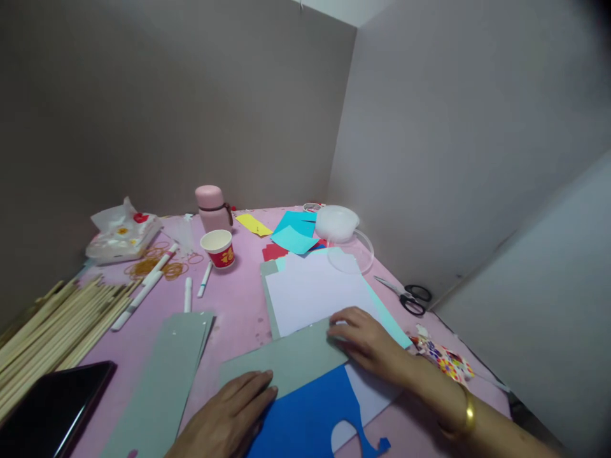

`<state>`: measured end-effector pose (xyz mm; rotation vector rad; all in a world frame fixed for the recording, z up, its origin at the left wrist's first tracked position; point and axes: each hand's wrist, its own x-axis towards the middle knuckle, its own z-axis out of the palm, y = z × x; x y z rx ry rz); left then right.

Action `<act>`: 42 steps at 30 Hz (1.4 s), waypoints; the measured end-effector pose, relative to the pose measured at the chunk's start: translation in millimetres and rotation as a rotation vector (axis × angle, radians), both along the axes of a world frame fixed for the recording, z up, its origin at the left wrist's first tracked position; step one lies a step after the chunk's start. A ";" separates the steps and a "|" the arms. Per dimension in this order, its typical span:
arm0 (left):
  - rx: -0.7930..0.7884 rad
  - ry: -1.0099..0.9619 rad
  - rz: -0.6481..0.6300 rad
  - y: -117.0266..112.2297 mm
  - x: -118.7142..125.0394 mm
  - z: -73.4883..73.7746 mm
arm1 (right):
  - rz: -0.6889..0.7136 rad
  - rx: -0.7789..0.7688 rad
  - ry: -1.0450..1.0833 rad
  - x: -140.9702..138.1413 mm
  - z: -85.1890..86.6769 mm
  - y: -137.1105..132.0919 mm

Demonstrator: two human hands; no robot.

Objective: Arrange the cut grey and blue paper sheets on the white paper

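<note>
My left hand (228, 416) lies flat, fingers together, on the near edge of a grey card sheet (286, 360) on the pink table (238, 305). My right hand (367, 340) rests on the far right corner of that grey sheet, fingers curled down and pressing it; a gold bangle sits on that wrist. Under the grey sheet lies a blue paper (310, 420) with a shape cut from it. Behind it is a white paper sheet (315, 289) on a stack of grey and light-blue sheets.
Grey card strips (162, 381) lie left of my hands. Further left are wooden sticks (52, 327) and a dark tablet (48, 410). Scissors (408, 296), a paper cup (218, 247), a pink flask (212, 207), pens, rubber bands, tissues and coloured papers sit behind. Grey walls enclose the table.
</note>
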<state>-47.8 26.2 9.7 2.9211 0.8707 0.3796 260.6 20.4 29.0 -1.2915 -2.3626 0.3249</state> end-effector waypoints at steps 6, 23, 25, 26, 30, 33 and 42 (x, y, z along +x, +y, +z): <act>0.050 0.052 -0.022 0.9 3.1 9.2 | 0.153 0.019 -0.252 10.5 2.6 -42.7; -0.418 0.060 -0.068 0.4 -17.9 30.6 | 0.176 0.158 0.003 0.3 -39.0 -28.2; -0.467 0.079 -0.094 1.1 -17.2 35.3 | 0.167 0.134 0.046 -0.3 -39.1 -28.3; -0.483 0.084 -0.096 1.3 -16.9 36.6 | 0.163 0.130 0.056 -0.5 -39.2 -28.6; -0.491 0.057 -0.058 0.5 -18.8 30.0 | 0.127 0.135 0.059 -0.1 -40.6 -30.4; -0.457 0.014 -0.011 -2.4 -21.5 17.3 | 0.086 0.125 0.083 0.9 -44.1 -31.1; -0.443 -0.284 0.110 -3.3 -18.2 -15.1 | 0.059 0.028 0.150 2.9 -51.5 -32.4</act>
